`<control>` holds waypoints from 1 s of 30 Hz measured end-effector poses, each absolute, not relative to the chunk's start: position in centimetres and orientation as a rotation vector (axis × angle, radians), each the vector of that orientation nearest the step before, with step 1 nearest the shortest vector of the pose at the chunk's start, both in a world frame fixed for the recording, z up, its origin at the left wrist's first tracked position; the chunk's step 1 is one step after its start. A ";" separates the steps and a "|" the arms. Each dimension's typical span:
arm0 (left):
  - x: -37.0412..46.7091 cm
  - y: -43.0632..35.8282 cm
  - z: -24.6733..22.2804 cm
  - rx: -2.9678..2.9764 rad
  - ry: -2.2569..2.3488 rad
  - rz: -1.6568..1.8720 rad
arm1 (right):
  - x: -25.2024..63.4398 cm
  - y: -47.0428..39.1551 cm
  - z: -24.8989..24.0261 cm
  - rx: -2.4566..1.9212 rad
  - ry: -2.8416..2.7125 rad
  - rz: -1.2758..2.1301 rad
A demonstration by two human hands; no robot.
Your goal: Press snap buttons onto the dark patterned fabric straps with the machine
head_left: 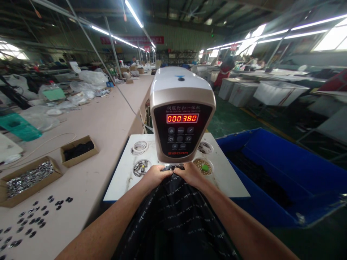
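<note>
A dark garment (pixel 176 209) with rows of small white lettering hangs from both hands toward me. My left hand (pixel 156 174) pinches its top edge on one side, and my right hand (pixel 189 173) pinches it close by on the other. Both sets of fingers sit just under the front of a servo button machine (pixel 181 97), whose red display (pixel 182 118) reads 000380. The part of the machine below its head is hidden behind the hands and cloth. The white machine table (pixel 119 187) has round wells with metal parts; a green piece (pixel 205 168) lies in one.
On the long table (pixel 89 173) at left stand a cardboard box of metal fasteners (pixel 29 178) and a smaller box of black pieces (pixel 78 151). Loose round fasteners (pixel 32 220) lie nearer. A large blue bin (pixel 271 169) with dark cloth stands at right. A person (pixel 226 68) is farther back.
</note>
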State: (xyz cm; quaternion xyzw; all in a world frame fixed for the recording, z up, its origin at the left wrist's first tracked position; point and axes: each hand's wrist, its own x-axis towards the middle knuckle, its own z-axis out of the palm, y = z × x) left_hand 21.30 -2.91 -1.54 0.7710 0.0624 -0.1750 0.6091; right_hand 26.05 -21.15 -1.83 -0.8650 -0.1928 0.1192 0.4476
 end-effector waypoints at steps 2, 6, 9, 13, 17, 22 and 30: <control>21.2 -2.9 -1.6 1.775 0.161 -0.422 | 26.1 -21.1 -1.8 -2.134 -0.484 0.304; 21.3 -2.8 -1.7 1.747 0.176 -0.455 | 26.2 -21.2 -1.9 -2.138 -0.474 0.321; 21.3 -2.8 -1.8 1.736 0.191 -0.483 | 26.1 -21.3 -1.9 -2.161 -0.445 0.326; 21.0 -2.6 -1.7 1.796 0.163 -0.454 | 25.9 -21.3 -2.0 -2.194 -0.417 0.317; 20.6 -2.3 -1.5 1.920 0.114 -0.344 | 25.6 -21.3 -2.3 -2.235 -0.405 0.282; 20.5 -1.7 -1.9 2.015 0.049 -0.313 | 25.5 -21.1 -3.0 -2.287 -0.357 0.198; 20.7 -0.8 -2.7 2.009 -0.004 -0.366 | 25.5 -21.0 -3.5 -2.338 -0.331 0.165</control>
